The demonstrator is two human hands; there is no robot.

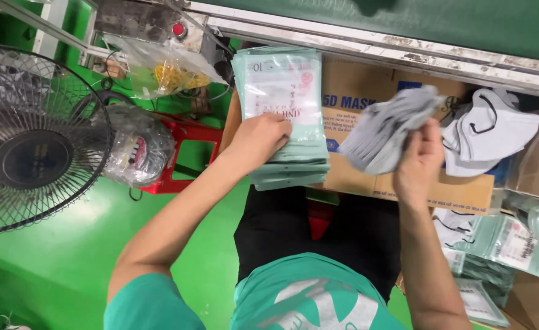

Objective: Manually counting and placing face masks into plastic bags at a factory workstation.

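My left hand [258, 139] rests on top of a stack of flat, pale green plastic pouches [285, 110] lying on my lap, its fingers curled at the top pouch's edge. My right hand [417, 160] is raised over a brown cardboard box [367, 177] and grips a bundle of grey face masks [384, 133], which looks blurred. More grey masks with black ear loops [489, 134] lie heaped on the box to the right.
A black cage fan [28, 137] stands at the left on the green floor. A red stool [184, 153] holds a clear bag; another clear bag with yellow bits [162, 67] hangs above. Filled pouches [502, 244] pile at lower right. A metal conveyor frame [373, 46] runs across the top.
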